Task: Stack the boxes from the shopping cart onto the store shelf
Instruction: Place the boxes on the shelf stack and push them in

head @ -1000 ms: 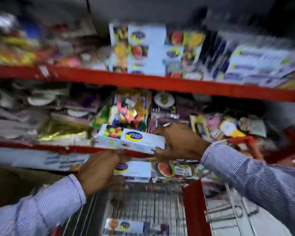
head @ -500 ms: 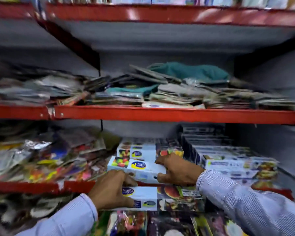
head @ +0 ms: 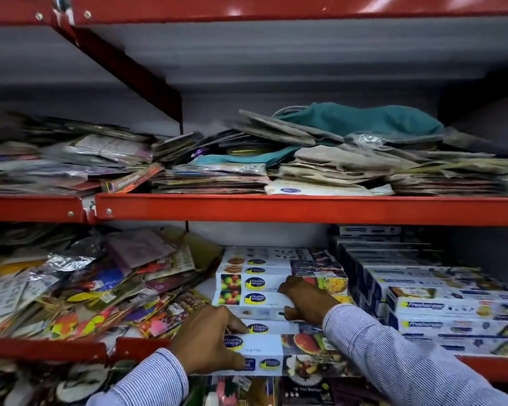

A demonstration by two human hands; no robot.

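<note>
Two long white boxes with a blue-and-yellow logo and fruit pictures are in my hands at the shelf front. My left hand (head: 208, 342) grips the lower box (head: 266, 348) by its left end, thumb beneath it. My right hand (head: 305, 300) clasps the upper box (head: 254, 299), which lies against a stack of matching boxes (head: 264, 263) on the red-edged shelf (head: 56, 349). The shopping cart is out of view.
A taller stack of white and blue boxes (head: 440, 306) stands right of the stack. Loose colourful packets (head: 79, 288) are heaped on the left. The shelf above (head: 276, 209) carries flat packets and a teal cloth (head: 361, 120). More packets lie on the shelf below.
The view has risen from the cart to the shelves. Both hands have carried their boxes up and forward, and the upper box now rests against the shelf stack.
</note>
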